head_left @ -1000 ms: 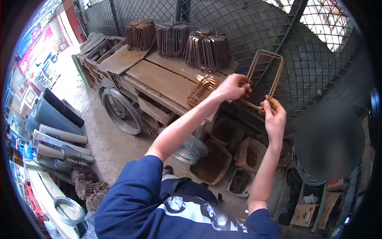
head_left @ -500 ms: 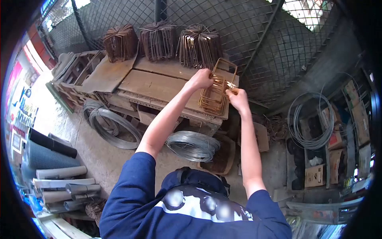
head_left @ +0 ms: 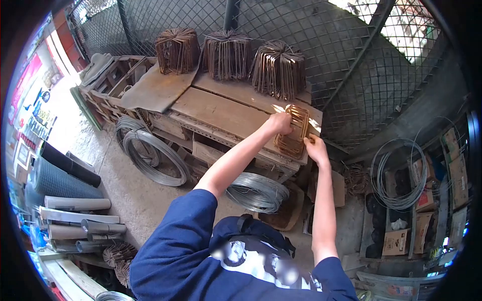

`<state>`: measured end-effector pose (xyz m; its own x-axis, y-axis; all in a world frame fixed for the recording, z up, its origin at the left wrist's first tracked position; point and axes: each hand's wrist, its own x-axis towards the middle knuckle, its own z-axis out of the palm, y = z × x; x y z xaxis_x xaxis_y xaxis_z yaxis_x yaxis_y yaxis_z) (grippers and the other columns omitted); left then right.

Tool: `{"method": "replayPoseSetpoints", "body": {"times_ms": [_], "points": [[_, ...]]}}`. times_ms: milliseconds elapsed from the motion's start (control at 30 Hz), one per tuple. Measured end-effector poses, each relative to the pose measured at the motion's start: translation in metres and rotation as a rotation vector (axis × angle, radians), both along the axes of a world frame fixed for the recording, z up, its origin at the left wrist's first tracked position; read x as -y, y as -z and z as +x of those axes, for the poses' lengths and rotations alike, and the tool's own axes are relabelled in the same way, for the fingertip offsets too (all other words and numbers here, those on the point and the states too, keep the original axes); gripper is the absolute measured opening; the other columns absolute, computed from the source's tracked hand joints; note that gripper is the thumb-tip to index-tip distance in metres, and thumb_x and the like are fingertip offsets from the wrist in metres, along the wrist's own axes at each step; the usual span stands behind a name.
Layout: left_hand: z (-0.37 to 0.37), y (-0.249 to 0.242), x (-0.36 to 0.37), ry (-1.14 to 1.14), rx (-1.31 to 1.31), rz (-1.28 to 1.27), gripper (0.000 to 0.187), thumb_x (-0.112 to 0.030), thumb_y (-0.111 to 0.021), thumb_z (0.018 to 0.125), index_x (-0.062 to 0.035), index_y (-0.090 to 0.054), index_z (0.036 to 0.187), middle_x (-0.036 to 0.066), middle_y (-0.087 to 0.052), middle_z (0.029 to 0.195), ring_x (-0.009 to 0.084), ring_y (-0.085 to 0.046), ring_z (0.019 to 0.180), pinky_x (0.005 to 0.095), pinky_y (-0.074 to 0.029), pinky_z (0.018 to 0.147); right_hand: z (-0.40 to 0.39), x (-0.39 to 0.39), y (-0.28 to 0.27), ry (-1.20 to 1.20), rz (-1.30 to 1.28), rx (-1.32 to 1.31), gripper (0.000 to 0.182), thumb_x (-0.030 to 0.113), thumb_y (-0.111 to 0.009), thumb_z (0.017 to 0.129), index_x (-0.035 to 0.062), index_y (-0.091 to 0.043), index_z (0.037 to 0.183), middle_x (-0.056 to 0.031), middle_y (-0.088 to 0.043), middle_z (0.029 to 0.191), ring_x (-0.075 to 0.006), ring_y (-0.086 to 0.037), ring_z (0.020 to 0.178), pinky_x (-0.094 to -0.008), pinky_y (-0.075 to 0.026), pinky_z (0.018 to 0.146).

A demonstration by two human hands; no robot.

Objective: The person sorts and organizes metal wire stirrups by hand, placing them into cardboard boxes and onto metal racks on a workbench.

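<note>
Head view — your left hand (head_left: 280,123) and right hand (head_left: 315,149) pinch opposite sides of the wire frames (head_left: 299,118) on the table's (head_left: 216,107) right end — three bundles (head_left: 227,56) stand along its back.

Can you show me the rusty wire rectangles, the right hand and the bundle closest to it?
Rusty wire rectangles (head_left: 289,145): head view, on wires at the pile's near end.
Right hand (head_left: 316,151): head view, on the hand's middle.
Bundle (head_left: 278,71): head view, on rods midway down its side.

A navy-blue T-shirt (head_left: 221,285) with short sleeves (head_left: 187,215) bears a black-and-white photo print (head_left: 254,262) across its front.
</note>
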<state>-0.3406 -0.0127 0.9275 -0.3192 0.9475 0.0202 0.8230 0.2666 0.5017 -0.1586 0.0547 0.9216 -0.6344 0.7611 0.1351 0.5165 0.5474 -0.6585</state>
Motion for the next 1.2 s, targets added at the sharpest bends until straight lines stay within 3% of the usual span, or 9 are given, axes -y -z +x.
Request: {"method": "replayPoseSetpoints", "body": {"times_ms": [300,467,667,733,767,900,1000,1133,1200], "points": [[0.071,-0.031,-0.031,0.434,0.109,0.161,0.047,-0.039,-0.06,0.077,0.0012,-0.058,0.101,0.018,-0.062,0.092,0.0314,-0.06,0.088,0.0372,-0.047,0.077,0.11,-0.043,0.066,0.083,-0.23,0.01,0.041,0.028,-0.061,0.08,-0.0034,-0.058,0.105,-0.0148,-0.064,0.091,-0.0228,-0.061,0.083,-0.0302,-0.046,0.073],[0.14,-0.016,-0.074,0.597,0.365,0.123,0.047,-0.041,-0.057,0.08,-0.0005,-0.058,0.105,0.017,-0.061,0.1,0.0278,-0.058,0.095,0.0342,-0.046,0.082,0.179,-0.036,0.074,0.155,-0.63,0.091,0.032,0.029,-0.06,0.082,0.0022,-0.06,0.1,-0.0048,-0.062,0.08,-0.0091,-0.055,0.07,-0.0238,-0.043,0.059],[0.221,0.019,-0.11,0.685,0.376,-0.036,0.048,-0.042,-0.056,0.083,-0.0011,-0.056,0.108,0.015,-0.059,0.106,0.0258,-0.056,0.1,0.0333,-0.043,0.086,0.257,-0.081,0.144,0.111,-0.825,0.12,0.026,0.03,-0.057,0.085,0.0043,-0.059,0.084,0.0023,-0.053,0.064,-0.0042,-0.045,0.052,-0.019,-0.034,0.043],[0.244,0.042,-0.129,0.654,0.48,-0.111,0.046,-0.04,-0.055,0.084,-0.001,-0.056,0.108,0.016,-0.059,0.106,0.0249,-0.056,0.099,0.0339,-0.044,0.086,0.281,-0.092,0.16,0.16,-0.821,0.156,0.026,0.031,-0.058,0.084,0.0046,-0.059,0.082,0.0016,-0.054,0.066,-0.0047,-0.049,0.057,-0.0183,-0.036,0.045],[0.258,0.045,-0.133,0.612,0.477,-0.113,0.046,-0.038,-0.057,0.082,0.0006,-0.057,0.108,0.016,-0.061,0.103,0.0246,-0.058,0.097,0.0326,-0.044,0.085,0.295,-0.101,0.169,0.119,-0.848,0.222,0.043,0.041,-0.057,0.083,0.0017,-0.06,0.098,-0.0038,-0.059,0.075,-0.0108,-0.053,0.065,-0.0257,-0.043,0.054],[0.305,0.091,-0.161,0.623,0.474,-0.267,0.047,-0.041,-0.055,0.083,-0.0009,-0.057,0.107,0.016,-0.062,0.1,0.024,-0.058,0.095,0.0324,-0.044,0.084,0.344,-0.116,0.215,0.231,-0.805,0.287,0.042,0.041,-0.057,0.083,-0.0012,-0.061,0.085,-0.0089,-0.06,0.069,-0.0179,-0.055,0.062,-0.0339,-0.046,0.058],[0.324,0.159,-0.167,0.397,0.639,-0.412,0.049,-0.046,-0.054,0.082,-0.0029,-0.06,0.104,0.015,-0.062,0.099,0.0244,-0.058,0.094,0.0343,-0.044,0.082,0.377,-0.125,0.258,0.25,-0.932,0.363,0.034,0.033,-0.059,0.083,0.0008,-0.059,0.092,-0.0046,-0.061,0.074,-0.0108,-0.054,0.06,-0.0257,-0.042,0.051],[0.341,0.246,-0.135,0.35,0.599,-0.547,0.048,-0.046,-0.049,0.083,-0.0036,-0.063,0.1,0.016,-0.062,0.1,0.0274,-0.058,0.095,0.0332,-0.043,0.083,0.411,-0.111,0.339,0.297,-0.947,0.393,0.03,0.032,-0.06,0.082,0.0022,-0.062,0.078,-0.0052,-0.06,0.065,-0.01,-0.054,0.059,-0.0275,-0.042,0.051],[0.351,0.274,-0.106,0.22,0.785,-0.677,0.048,-0.048,-0.052,0.083,-0.0028,-0.06,0.098,0.01,-0.062,0.081,0.0176,-0.054,0.074,0.033,-0.044,0.069,0.421,-0.09,0.373,0.298,-0.967,0.371,0.029,0.031,-0.06,0.083,0.0025,-0.061,0.076,-0.0044,-0.059,0.062,-0.0104,-0.053,0.058,-0.028,-0.042,0.051]]}}
